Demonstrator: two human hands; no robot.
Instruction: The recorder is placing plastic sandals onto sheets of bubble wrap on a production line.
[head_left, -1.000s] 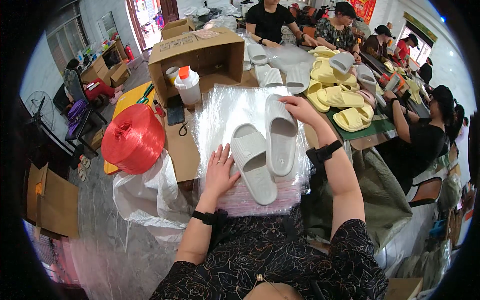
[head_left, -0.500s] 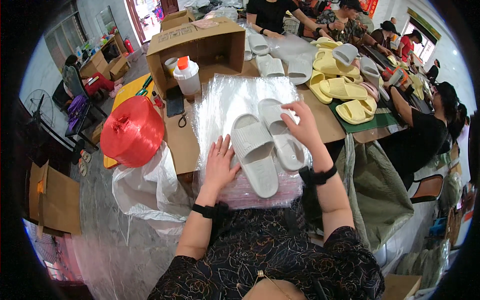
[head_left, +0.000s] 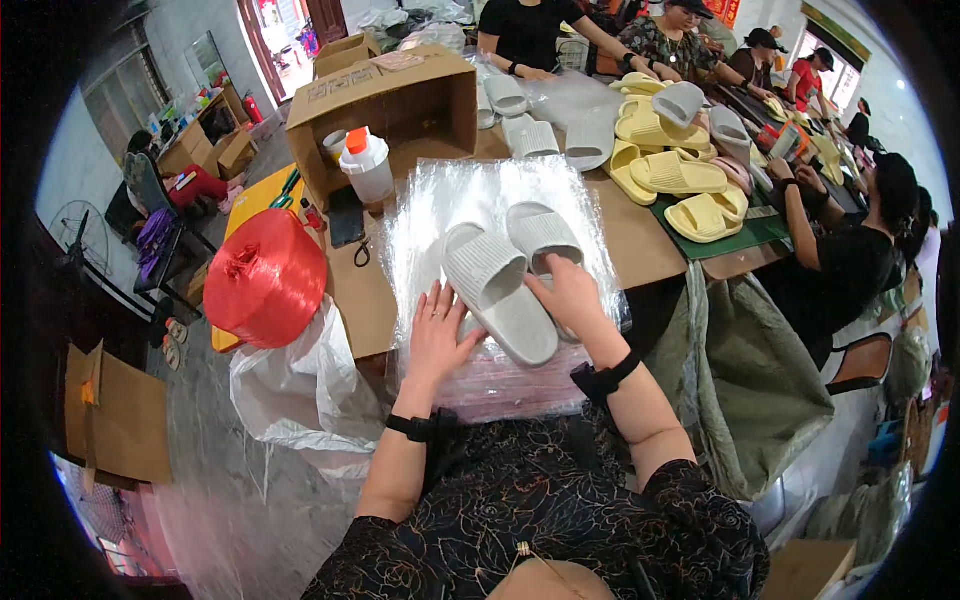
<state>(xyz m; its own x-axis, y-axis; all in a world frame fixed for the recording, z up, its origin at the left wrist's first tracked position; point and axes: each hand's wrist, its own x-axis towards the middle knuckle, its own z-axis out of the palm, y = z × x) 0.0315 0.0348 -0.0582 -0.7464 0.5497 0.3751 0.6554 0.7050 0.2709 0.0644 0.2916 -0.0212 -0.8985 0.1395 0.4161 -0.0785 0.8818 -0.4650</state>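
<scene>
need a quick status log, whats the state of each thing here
left hand: flat on the clear bag stack
right hand: on the pale slippers
pale slippers: side by side, soles down
clear bag stack: flat on the table
cardboard box: on its side, open
white jar: upright, capped

2 pale grey slippers (head_left: 510, 275) on clear plastic sheet (head_left: 440, 205), near table edge (head_left: 355, 300). Left hand (head_left: 437, 335) flat beside left slipper; right hand (head_left: 572, 295) on right slipper. Red twine spool (head_left: 265, 278) at left edge.
</scene>
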